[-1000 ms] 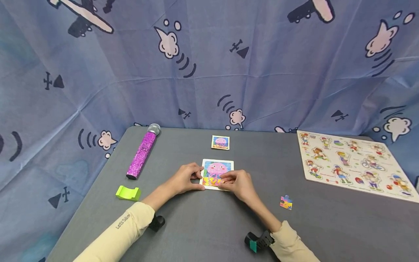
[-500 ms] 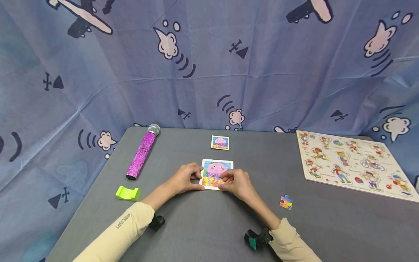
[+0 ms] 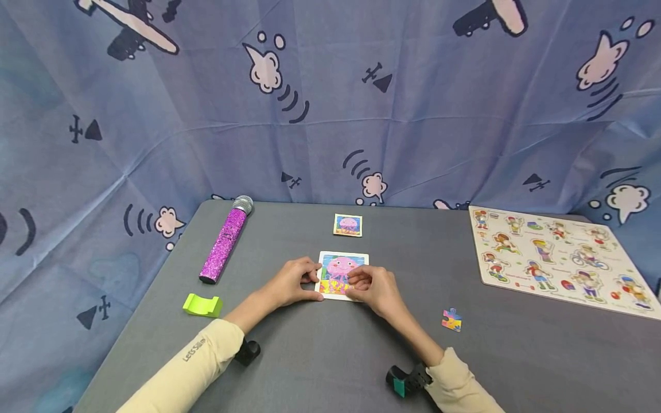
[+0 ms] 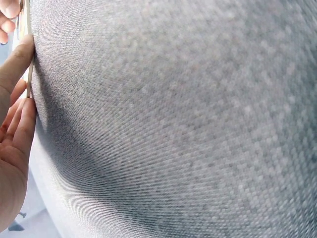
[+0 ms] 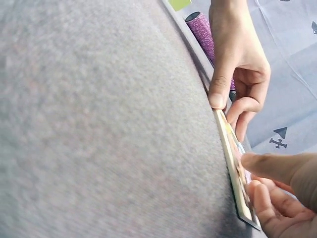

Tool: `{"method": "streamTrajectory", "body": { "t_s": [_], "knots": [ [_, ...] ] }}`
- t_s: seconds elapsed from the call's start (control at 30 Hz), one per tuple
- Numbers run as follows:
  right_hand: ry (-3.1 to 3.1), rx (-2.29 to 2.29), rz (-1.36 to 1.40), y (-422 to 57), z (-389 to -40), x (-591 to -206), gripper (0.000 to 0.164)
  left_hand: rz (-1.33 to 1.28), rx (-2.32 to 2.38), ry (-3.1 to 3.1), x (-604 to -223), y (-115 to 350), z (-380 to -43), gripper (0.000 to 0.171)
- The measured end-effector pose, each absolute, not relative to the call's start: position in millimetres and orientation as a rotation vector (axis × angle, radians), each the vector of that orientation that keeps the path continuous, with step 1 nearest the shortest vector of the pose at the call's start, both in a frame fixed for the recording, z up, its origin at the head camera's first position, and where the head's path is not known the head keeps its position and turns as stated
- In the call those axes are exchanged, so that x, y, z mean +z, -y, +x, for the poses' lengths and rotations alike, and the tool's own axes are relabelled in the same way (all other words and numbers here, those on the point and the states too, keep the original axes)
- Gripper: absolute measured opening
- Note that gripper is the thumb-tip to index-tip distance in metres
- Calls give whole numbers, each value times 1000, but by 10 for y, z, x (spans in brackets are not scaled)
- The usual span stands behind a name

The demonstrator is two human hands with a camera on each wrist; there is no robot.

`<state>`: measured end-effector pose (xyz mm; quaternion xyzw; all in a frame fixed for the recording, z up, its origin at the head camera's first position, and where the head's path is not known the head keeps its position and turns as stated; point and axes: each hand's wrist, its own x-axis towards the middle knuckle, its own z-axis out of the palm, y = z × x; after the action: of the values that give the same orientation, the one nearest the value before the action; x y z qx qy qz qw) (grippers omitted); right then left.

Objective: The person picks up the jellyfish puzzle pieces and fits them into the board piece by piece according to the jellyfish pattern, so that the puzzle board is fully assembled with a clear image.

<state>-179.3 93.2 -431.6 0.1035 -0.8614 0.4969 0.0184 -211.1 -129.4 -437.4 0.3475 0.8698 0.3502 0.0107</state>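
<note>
Hands meet over a jellyfish puzzle board (image 3: 343,274) at the middle of the grey table (image 3: 320,367) in the head view: the left hand (image 3: 291,283) curls thumb and fingers round the board's left edge, while the right hand (image 3: 376,288) bends its fingertips onto the lower right of the picture; whether a piece sits under them cannot be told. A loose puzzle piece (image 3: 451,320) lies well apart to the right, a small jellyfish card (image 3: 348,225) beyond the board. The cream sleeve (image 3: 193,350) reads "Let's Slim". Judged from this, steady bracing on the left and light, flat pressure on the right would serve best.

Left wrist view: fingers (image 4: 15,64) touch the board's thin edge.

Right wrist view: the left thumb (image 5: 218,94) pins the board's (image 5: 233,168) near edge, right fingertips (image 5: 270,166) resting on its face
</note>
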Motion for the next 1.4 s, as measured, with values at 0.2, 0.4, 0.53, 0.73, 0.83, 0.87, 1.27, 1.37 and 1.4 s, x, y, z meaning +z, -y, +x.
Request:
{"method": "streamTrajectory", "body": {
  "t_s": [0.2, 0.4, 0.53, 0.73, 0.83, 0.87, 1.27, 1.37, 1.4],
  "knots": [
    [2657, 1531, 360, -895, -1784, -4333, 19, 1099, 1116, -2703, -4380, 1302, -2115, 30],
    [2679, 1482, 406, -896, -1782, -4349, 19, 1078, 1106, -2704, -4383, 1304, -2113, 30],
    [2658, 1530, 446, -912, -1792, -4371, 20, 1104, 1113, -2709, -4380, 1303, -2109, 31],
    [2564, 1797, 399, -959, -1791, -4414, 24, 1069, 1098, -2700, -4373, 1294, -2099, 31],
    [2503, 1913, 342, -1000, -1777, -4410, 26, 1060, 1098, -2695, -4360, 1292, -2098, 30],
    [2486, 1930, 328, -1017, -1770, -4404, 27, 1060, 1097, -2696, -4357, 1293, -2099, 30],
    [2411, 1966, 277, -1402, -1685, -4384, 32, 1045, 1107, -2686, -4363, 1290, -2095, 29],
    [2402, 1964, 280, -1521, -1669, -4399, 33, 1044, 1104, -2687, -4360, 1288, -2089, 29],
    [2405, 1953, 278, -1560, -1667, -4405, 33, 1043, 1102, -2686, -4360, 1289, -2088, 29]
  ]
}}
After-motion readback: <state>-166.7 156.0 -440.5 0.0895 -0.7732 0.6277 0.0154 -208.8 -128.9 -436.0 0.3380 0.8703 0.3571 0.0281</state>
